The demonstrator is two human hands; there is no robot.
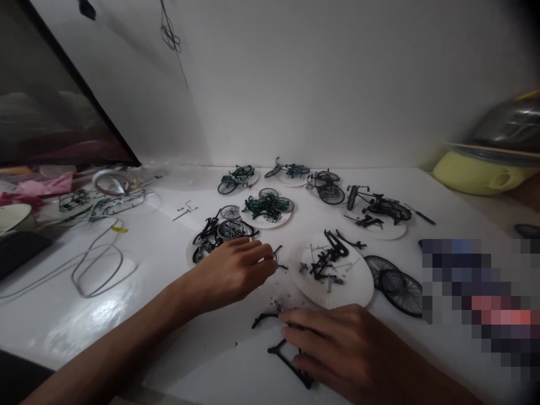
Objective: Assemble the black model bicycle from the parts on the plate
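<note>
The person's left hand point(234, 273) is curled, and its fingertips pinch a thin black part point(278, 254) just above the white table point(169, 315). The right hand point(341, 349) lies flat with its fingers loose, resting on a black frame point(291, 364) near the front edge. A paper plate point(350, 287) with small dark pieces sits between the hands and two loose wheels point(396, 284). Little toy bikes point(236, 179) stand farther back, by the wall

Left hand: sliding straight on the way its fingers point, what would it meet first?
Likely the small black curved plastic part just off the left hand, then the white paper plate; depth unclear.
</note>
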